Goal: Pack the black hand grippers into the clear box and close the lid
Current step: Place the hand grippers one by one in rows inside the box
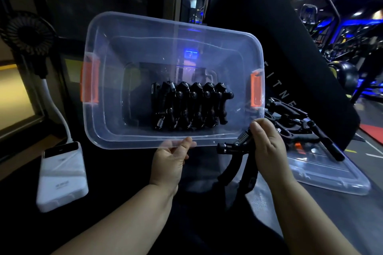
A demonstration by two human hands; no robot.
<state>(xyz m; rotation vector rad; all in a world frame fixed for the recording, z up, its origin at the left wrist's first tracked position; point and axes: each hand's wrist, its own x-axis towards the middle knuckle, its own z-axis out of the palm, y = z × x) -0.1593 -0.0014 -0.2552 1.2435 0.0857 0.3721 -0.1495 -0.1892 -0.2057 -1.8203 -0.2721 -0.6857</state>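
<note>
A clear box (103,80) with orange latches is tilted toward me, its open top facing the camera. Several black hand grippers (190,105) stand packed in a row on its floor. My left hand (172,159) grips the box's near rim from below. My right hand (267,147) holds one black hand gripper (234,161) by its top, just below the box's right corner, handles hanging down. More loose hand grippers (294,118) lie to the right. The clear lid (331,174) lies flat beyond them at the right.
A white power bank (62,176) with a white cable lies at the left, below a small black fan (27,35). A black padded gym seat back (279,47) rises behind the box. Gym machines stand far right.
</note>
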